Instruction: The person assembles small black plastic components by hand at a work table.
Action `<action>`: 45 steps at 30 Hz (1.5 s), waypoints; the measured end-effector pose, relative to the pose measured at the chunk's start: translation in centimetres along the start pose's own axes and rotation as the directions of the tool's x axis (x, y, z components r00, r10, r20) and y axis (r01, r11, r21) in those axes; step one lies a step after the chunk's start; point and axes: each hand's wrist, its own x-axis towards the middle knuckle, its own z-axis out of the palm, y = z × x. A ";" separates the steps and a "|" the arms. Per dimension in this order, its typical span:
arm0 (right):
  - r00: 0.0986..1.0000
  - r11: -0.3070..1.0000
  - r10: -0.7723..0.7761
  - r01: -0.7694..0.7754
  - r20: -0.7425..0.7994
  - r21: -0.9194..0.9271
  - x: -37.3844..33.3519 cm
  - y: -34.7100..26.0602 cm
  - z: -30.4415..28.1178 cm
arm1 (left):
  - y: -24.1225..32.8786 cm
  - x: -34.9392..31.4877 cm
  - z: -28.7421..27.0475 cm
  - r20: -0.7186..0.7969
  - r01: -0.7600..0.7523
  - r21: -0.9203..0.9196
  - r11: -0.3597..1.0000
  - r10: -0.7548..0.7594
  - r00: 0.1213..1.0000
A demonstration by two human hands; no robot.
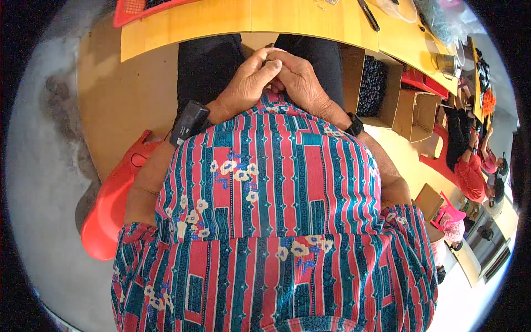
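Note:
My left hand (247, 83) and my right hand (301, 80) are clasped together in my lap, below the table's near edge. Both are closed, with the fingers folded against each other and partly hidden; I see no object in them. A black box-shaped device (189, 123) is strapped at my left wrist, and a black watch (355, 124) is on my right one. Above my hands, the yellow wooden table (210, 25) carries a red plastic basket (128, 12) at its left and a dark slim tool (368, 15) at its right.
At right below the table stands a cardboard box (391, 91) holding dark speckled pieces, beside a second cardboard box (423, 116). A red chair (110, 207) shows at my left. Clear plastic bags (445, 25) lie on the far right tabletop. Other people (473, 174) sit farther right.

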 end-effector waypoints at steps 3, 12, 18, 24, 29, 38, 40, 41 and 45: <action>1.000 0.997 -0.010 0.010 0.000 -0.071 0.0 1.0 0.1 | -0.2 -0.1 0.2 -0.025 -0.059 0.044 0.997 0.060 0.998; 0.967 0.629 0.093 -0.242 0.237 0.739 0.5 -1.0 -2.0 | 0.9 -0.1 -0.7 0.005 -0.028 -0.440 0.897 0.034 0.999; 0.978 0.492 0.080 -0.205 0.190 0.846 0.7 -2.7 -3.8 | 0.9 0.4 -2.2 -0.098 0.034 -0.402 0.915 -0.080 0.992; 0.984 0.710 0.065 0.070 -0.164 0.701 1.4 -4.8 -6.6 | 0.4 -0.2 -3.8 -0.134 0.099 -0.217 0.971 -0.130 0.982; 0.795 0.829 0.104 0.263 -0.598 0.494 4.0 -6.9 -11.6 | 2.7 -1.4 -2.8 -0.102 0.132 -0.174 0.976 -0.151 0.983; 0.532 0.886 0.105 0.333 -0.840 0.322 9.2 -6.8 -21.1 | 4.0 -1.8 -3.6 -0.104 0.154 -0.147 0.977 -0.170 0.980; 0.478 0.852 0.164 0.373 -0.863 0.368 9.6 -6.7 -21.7 | 4.5 -2.1 -3.6 -0.122 0.158 -0.126 0.979 -0.174 0.977; 0.419 0.814 0.226 0.415 -0.880 0.406 9.6 -6.5 -21.9 | 4.9 -2.3 -3.6 -0.129 0.160 -0.127 0.979 -0.177 0.976; 0.584 0.792 0.098 0.444 -0.806 0.419 7.0 -9.0 -18.5 | 5.9 -3.5 -4.4 -0.096 0.043 0.172 0.984 -0.027 0.995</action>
